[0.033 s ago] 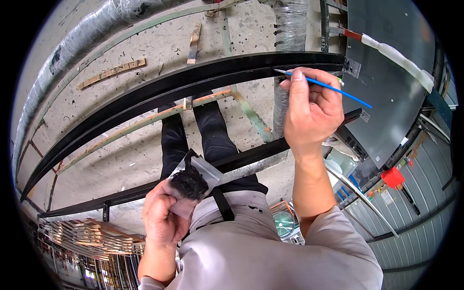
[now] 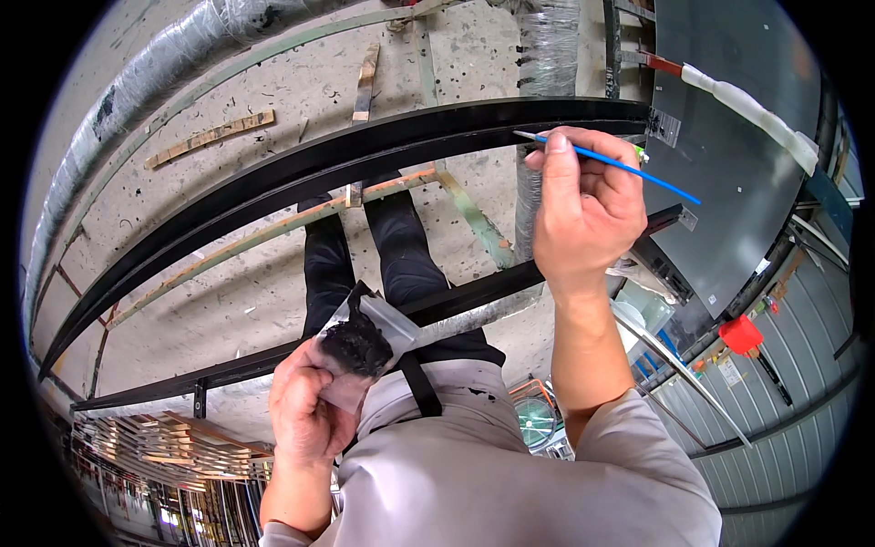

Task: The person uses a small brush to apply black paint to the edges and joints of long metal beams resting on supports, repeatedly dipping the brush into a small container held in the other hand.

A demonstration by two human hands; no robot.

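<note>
My right hand (image 2: pixel 588 205) is closed in a pinch on a thin blue-handled paintbrush (image 2: pixel 670 189). The brush's pale tip meets, or nearly meets, the inner face of a long black metal bar (image 2: pixel 401 137) that runs across in front of me. Near my waist, my left hand (image 2: pixel 305 401) grips a clear plastic bag (image 2: pixel 398 330) by its lower side. Thick black paint or paste (image 2: pixel 354 348) is smeared on or in the bag; which of the two, I cannot tell.
A second black bar (image 2: pixel 492 290) crosses close to my body. Plastic-wrapped rolls (image 2: pixel 547 55) support the bars. A dark grey panel (image 2: pixel 720 109) stands at the right. Wood strips (image 2: pixel 210 137) lie on the speckled floor, and stacked lengths (image 2: pixel 173 447) fill the lower left.
My right hand and the paintbrush have shifted very slightly to the left along the bar. My left hand and the bag look unmoved.
</note>
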